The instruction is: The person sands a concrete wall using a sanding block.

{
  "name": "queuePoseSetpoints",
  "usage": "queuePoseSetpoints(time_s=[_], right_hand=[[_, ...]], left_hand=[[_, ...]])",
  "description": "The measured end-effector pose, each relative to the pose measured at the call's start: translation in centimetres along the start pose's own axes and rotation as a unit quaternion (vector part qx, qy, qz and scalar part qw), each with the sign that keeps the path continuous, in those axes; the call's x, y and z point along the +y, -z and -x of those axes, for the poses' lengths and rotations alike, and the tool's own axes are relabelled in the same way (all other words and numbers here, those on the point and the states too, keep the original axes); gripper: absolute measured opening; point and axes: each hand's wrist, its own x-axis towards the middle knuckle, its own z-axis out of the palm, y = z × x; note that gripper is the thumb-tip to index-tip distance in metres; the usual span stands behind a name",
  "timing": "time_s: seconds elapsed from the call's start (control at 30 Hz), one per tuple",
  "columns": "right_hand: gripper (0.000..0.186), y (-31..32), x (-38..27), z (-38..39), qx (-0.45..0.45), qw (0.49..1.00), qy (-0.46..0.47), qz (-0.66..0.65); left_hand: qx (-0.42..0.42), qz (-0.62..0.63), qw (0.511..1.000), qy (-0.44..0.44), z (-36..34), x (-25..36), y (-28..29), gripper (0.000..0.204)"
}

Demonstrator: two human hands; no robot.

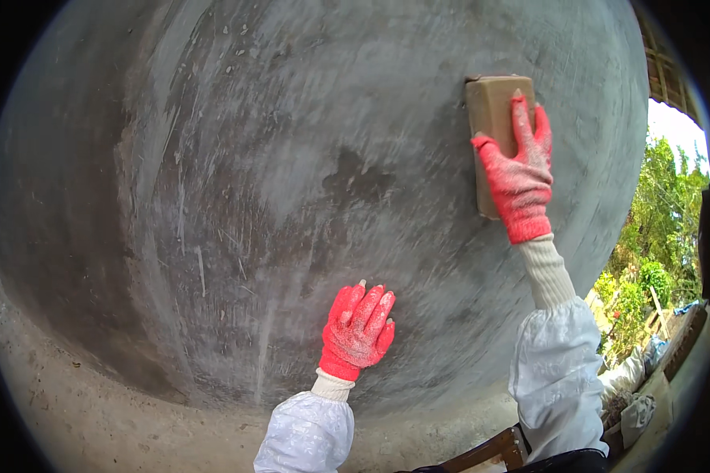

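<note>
Brown oblong block [489, 118], gripped by wide-spread right red-gloved hand [521, 181], best pressed flat to scuffed grey surface [292, 158]; left red-gloved hand [358, 331] unfurled, nothing visibly held.

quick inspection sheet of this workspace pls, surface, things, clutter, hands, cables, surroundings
Surface: gray surface, streaked and scratched, with a dark patch near mid-picture
Job's things: brown block, long side roughly upright, against the gray surface
Clutter: crumpled pale cloth or bag at lower right, exact kind unclear
Hands: right hand, red-gloved, holds the brown block; left hand, red-gloved, holds nothing, seems to rest on the gray surface
Cables: nothing seen
Surroundings: green plants at far right
</note>
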Motion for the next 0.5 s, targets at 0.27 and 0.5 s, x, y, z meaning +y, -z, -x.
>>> queuePoseSetpoints(time_s=[0.27, 0.5], right_hand=[[0.087, 2.7, 2.0, 2.8, -0.053, 0.994, 0.092, -0.012], [0.082, 3.3, 9.6, 3.3, 0.029, 0.990, -0.139, 0.027]], left_hand=[[-0.013, 0.021, 1.000, -0.005, -0.1, 0.0, 0.4, 0.041], [-0.012, 0.017, 1.000, -0.001, 0.0, 0.4, -0.2, 0.040]])
